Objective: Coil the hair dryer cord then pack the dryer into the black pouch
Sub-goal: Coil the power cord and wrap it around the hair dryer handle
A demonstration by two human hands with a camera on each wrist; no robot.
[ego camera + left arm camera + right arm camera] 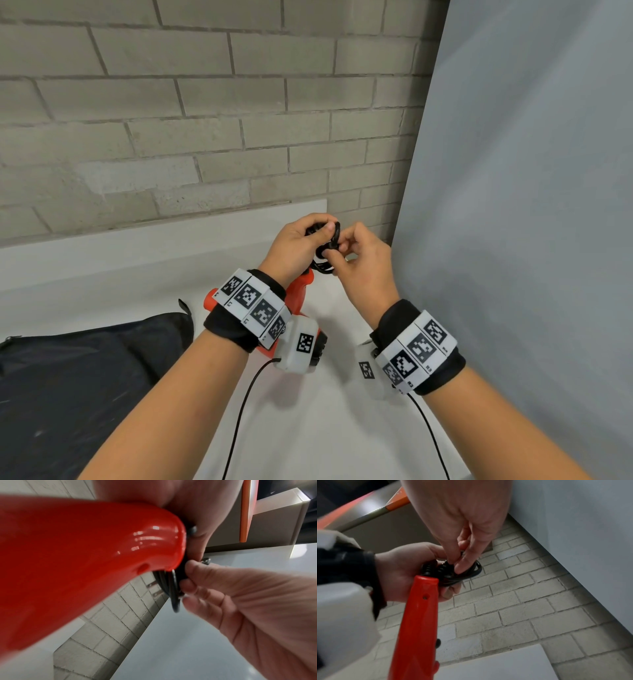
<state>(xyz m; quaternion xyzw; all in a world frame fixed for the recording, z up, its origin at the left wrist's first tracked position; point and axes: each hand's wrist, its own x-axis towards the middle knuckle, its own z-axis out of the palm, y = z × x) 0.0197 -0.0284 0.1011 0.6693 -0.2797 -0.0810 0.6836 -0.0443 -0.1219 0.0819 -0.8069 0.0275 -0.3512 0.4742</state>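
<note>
Hair dryer cord [326,245], black and bunched into small loops, sits pinched between both hands just above the butt of the dryer's handle. The left hand [297,245] has its fingers [448,595] curled round the bundle and holds the loops together; the right hand [359,260] pinches a strand with its fingers [464,563] bent down onto the coil, seemingly tucking the last turn or the plug end. The plug's prongs show just behind the coil in the left wrist view.

The orange-red hair dryer [301,291] hangs below the coil, handle up, its body mostly hidden behind the left wrist, over the white table [308,411].

Coiling looks nearly finished, and packing has not begun. The next move calls for keeping one hand clamped on the coil so it does not spring loose while the other frees itself to open the pouch.

The black pouch [85,377] lies flat on the table left of the dryer, its mouth not visible from here. The brick wall [171,120] stands behind the dryer, a grey panel [531,205] close on its right; open room lies toward the pouch.
</note>
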